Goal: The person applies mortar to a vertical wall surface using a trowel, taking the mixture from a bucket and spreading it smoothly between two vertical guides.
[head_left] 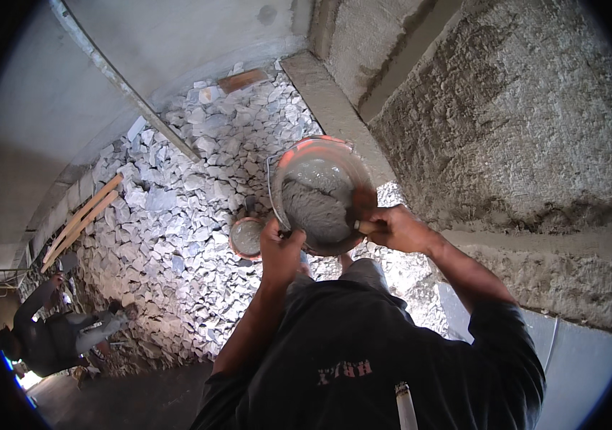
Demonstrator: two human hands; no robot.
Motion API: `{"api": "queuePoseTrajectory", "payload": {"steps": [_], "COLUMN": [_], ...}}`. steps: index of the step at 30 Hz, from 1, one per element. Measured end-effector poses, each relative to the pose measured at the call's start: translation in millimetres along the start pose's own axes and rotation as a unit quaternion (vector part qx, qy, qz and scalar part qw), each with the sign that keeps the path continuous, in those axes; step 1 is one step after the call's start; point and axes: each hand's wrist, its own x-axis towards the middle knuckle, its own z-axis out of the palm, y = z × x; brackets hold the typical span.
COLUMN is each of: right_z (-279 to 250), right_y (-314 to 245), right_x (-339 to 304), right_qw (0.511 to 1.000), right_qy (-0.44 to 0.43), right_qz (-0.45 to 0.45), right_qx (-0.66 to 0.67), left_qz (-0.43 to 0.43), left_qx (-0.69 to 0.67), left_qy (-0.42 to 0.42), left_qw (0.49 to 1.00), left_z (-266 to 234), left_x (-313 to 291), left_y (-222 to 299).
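Note:
An orange bucket (299, 152) with a wire handle is tilted in front of my body, partly full of wet grey mortar (314, 208). My left hand (282, 247) grips its near left rim, thumb toward the inside. At the right side of the bucket, my right hand (399, 228) is closed around the wooden handle of a trowel (367, 226). The trowel's blade is lost in blur and mortar. To the left of my left hand, a smaller orange bucket (235, 247) with grey contents stands on the stones.
Broken grey stones (170, 215) cover the ground. Freshly plastered wall (521, 129) rises on the right, with a ledge (335, 107) beside the bucket. A pole (127, 89) leans at upper left; wooden strips (84, 218) lie below it. Another person (55, 337) is at lower left.

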Motion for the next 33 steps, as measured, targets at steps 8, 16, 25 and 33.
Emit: {"api": "queuePoseTrajectory", "payload": {"steps": [8,16,25,33], "right_z": [-5.8,-26.4,-110.8,-229.7], "right_y": [-13.2,-0.1,18.7,74.1], "right_x": [-26.7,-40.4,-30.1,-47.5], "right_qw": [0.999,0.993,0.99,0.959], "right_qy": [0.051,0.075,0.052,-0.057], "right_qz": [0.013,-0.002,-0.102,-0.126], "right_qx": [0.0,0.091,-0.086,0.247], "left_qz": [-0.002,0.026,-0.001,0.071], "left_qx": [-0.041,-0.051,-0.111,-0.193], "left_qy": [0.031,0.026,0.065,0.112], "left_qw": [0.999,0.998,0.992,0.972], "left_z": [2.9,15.2,48.2,130.1], "left_x": [6.3,11.7,19.3,14.5], "left_y": [10.0,-6.6,-10.9,15.5]}}
